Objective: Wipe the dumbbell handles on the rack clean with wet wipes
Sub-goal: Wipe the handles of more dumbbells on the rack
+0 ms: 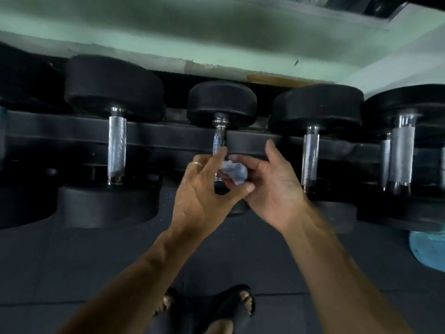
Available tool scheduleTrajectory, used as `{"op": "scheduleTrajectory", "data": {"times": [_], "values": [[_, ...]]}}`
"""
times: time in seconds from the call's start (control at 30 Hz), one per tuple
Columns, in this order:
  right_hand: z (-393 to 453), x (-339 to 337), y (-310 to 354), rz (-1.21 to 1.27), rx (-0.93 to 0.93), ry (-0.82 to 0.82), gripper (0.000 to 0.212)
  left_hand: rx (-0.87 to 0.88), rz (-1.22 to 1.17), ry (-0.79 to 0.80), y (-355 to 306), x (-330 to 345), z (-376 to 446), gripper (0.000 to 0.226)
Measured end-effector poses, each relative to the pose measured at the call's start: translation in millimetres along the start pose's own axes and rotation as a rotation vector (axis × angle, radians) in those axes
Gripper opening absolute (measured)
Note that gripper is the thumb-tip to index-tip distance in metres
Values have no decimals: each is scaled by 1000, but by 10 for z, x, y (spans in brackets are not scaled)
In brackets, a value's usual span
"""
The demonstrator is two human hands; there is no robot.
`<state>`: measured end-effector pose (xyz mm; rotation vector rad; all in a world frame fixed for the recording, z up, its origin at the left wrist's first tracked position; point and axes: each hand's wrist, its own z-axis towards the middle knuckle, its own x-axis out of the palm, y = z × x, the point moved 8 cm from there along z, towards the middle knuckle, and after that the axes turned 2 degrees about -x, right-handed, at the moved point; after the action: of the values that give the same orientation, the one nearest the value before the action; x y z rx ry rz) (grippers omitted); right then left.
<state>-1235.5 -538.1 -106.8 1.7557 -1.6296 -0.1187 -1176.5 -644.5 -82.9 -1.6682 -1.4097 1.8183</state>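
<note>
A small black dumbbell with a chrome handle [219, 138] lies on the black rack [168, 138] at the centre. A crumpled pale-blue wet wipe [234, 172] sits against the near end of that handle. My right hand [277, 189] curls its fingers round the wipe from the right, thumb raised. From the left, my left hand [199, 196], which wears a ring, reaches in with its fingers stretched beside the handle and its thumb under the wipe. The handle's lower part is hidden behind both hands.
More black dumbbells lie on the rack: a large one with its handle [117, 145] at left, one handle [310, 153] right of centre, another [403, 153] at far right. A blue bag-like thing [428, 249] lies on the dark floor. My sandalled foot [240, 307] stands below.
</note>
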Motion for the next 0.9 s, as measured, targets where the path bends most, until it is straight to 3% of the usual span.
{"op": "scheduleTrajectory", "data": {"times": [0.1, 0.17, 0.3, 0.4, 0.53, 0.73, 0.9], "values": [[-55, 99, -122, 1, 20, 88, 85, 105, 16, -102, -94, -109, 54, 25], [-48, 59, -154, 42, 10, 84, 82, 74, -44, -93, -43, -140, 96, 12], [-44, -126, -76, 9, -90, -36, 66, -166, -313, -75, 242, -210, 238, 9], [-35, -285, 24, -318, -232, -225, 42, -344, -498, -107, 503, -262, 346, 12], [-25, -271, -4, -700, -316, -364, 13, -452, -520, -7, 684, -220, 522, 10], [43, -154, -228, -934, -354, -661, 36, -418, -494, 217, 842, -62, 818, 14], [70, 2, -387, -1009, -446, -923, 41, -326, -373, 362, 962, 25, 976, 16]]}}
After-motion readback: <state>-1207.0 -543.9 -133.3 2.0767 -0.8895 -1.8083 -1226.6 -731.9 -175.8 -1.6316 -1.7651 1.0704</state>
